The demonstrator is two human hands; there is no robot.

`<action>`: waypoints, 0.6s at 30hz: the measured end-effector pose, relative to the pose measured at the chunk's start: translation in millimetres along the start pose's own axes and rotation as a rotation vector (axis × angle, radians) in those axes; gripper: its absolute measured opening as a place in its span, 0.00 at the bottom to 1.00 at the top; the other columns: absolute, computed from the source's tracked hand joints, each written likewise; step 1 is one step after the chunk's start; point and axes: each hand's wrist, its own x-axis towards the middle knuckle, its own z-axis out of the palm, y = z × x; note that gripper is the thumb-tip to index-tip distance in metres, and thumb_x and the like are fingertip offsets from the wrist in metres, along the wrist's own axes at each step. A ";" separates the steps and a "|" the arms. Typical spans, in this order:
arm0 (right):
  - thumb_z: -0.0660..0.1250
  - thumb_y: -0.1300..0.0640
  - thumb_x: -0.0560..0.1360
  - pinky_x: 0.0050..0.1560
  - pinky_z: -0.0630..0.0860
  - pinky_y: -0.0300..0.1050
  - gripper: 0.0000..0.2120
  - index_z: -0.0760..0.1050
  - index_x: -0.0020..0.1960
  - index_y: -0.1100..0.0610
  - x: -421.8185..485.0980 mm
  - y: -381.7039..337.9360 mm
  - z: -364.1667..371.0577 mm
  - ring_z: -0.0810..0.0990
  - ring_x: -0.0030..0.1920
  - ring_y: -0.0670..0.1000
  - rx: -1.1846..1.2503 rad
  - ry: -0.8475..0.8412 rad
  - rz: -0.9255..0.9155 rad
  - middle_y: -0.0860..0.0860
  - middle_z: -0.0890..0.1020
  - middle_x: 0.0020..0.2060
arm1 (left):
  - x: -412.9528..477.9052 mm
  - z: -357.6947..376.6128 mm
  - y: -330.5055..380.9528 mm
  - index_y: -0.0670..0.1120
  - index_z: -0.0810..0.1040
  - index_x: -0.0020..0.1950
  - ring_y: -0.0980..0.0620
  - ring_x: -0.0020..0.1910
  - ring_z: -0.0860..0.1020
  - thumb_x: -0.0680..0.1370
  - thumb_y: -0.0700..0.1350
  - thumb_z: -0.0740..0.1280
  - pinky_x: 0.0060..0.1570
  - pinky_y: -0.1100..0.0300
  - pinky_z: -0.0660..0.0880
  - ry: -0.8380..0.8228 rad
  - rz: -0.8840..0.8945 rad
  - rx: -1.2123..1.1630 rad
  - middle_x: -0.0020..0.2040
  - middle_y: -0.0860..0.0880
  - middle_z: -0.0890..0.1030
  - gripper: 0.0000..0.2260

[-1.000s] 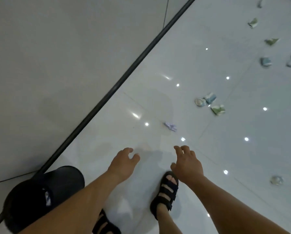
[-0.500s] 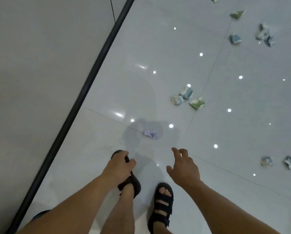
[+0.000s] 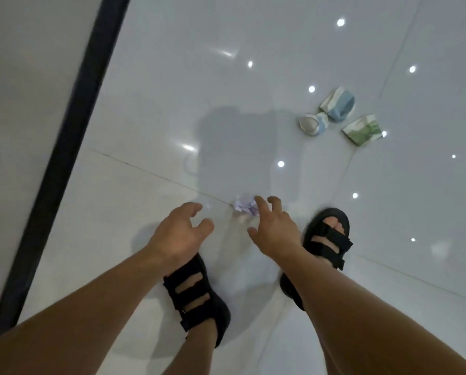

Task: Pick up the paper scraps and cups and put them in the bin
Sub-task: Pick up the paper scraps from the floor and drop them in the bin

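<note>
From the head camera, you look down at a shiny white tile floor. Little round lights shine on it.

Your right hand is low over the floor, with its fingers spread wide. It holds nothing. The fingertips sit right at the edge of a small crumpled paper scrap. The scrap is pale purple and lies on a line between two tiles. You cannot tell if the fingers touch it.

Your left hand is near, off to the left of the scrap. Its fingers are loosely bent and it holds nothing.

Your feet wear black sandals. The left sandal is under your left wrist. The right sandal is just beside your right hand.

Farther away, up and to the right, three squashed paper cups lie close together. One is a blue and white cup. One is a cup on its side, touching the blue one. One is a green and white cup, a little apart from them.

A black strip runs along the left, where the floor meets a grey wall.
</note>
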 end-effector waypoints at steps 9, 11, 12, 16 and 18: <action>0.64 0.56 0.77 0.43 0.73 0.47 0.14 0.73 0.62 0.55 31.8 9.1 28.4 0.78 0.46 0.56 0.368 0.047 -0.036 0.53 0.77 0.53 | 32.6 44.0 -8.8 0.51 0.67 0.71 0.53 0.60 0.72 0.78 0.55 0.63 0.63 0.53 0.70 0.014 -0.106 -0.103 0.65 0.55 0.71 0.22; 0.66 0.54 0.77 0.47 0.75 0.48 0.16 0.73 0.63 0.53 10.6 8.4 3.1 0.79 0.47 0.54 0.435 0.047 -0.207 0.51 0.78 0.55 | 24.4 51.3 12.9 0.53 0.69 0.68 0.53 0.59 0.74 0.78 0.57 0.63 0.61 0.52 0.72 0.018 -0.089 -0.182 0.63 0.55 0.73 0.20; 0.67 0.53 0.77 0.47 0.76 0.49 0.17 0.73 0.64 0.54 -0.3 9.3 -11.8 0.80 0.46 0.54 0.452 0.052 -0.292 0.51 0.78 0.55 | 21.6 53.4 26.5 0.54 0.70 0.66 0.52 0.58 0.75 0.78 0.57 0.63 0.60 0.50 0.74 0.015 -0.073 -0.229 0.60 0.55 0.75 0.17; 0.68 0.54 0.76 0.45 0.78 0.51 0.17 0.72 0.64 0.55 -22.1 24.5 -67.1 0.80 0.45 0.52 0.513 0.089 -0.416 0.51 0.79 0.53 | 18.2 57.5 87.4 0.58 0.71 0.61 0.51 0.51 0.81 0.78 0.53 0.65 0.51 0.47 0.80 -0.099 -0.083 -0.503 0.55 0.50 0.80 0.12; 0.67 0.52 0.77 0.47 0.78 0.45 0.19 0.70 0.66 0.53 -21.9 37.9 -91.5 0.79 0.47 0.46 0.578 0.107 -0.373 0.49 0.78 0.56 | 20.0 60.9 116.3 0.57 0.74 0.59 0.50 0.50 0.82 0.78 0.48 0.66 0.49 0.47 0.81 -0.175 -0.063 -0.585 0.55 0.49 0.81 0.11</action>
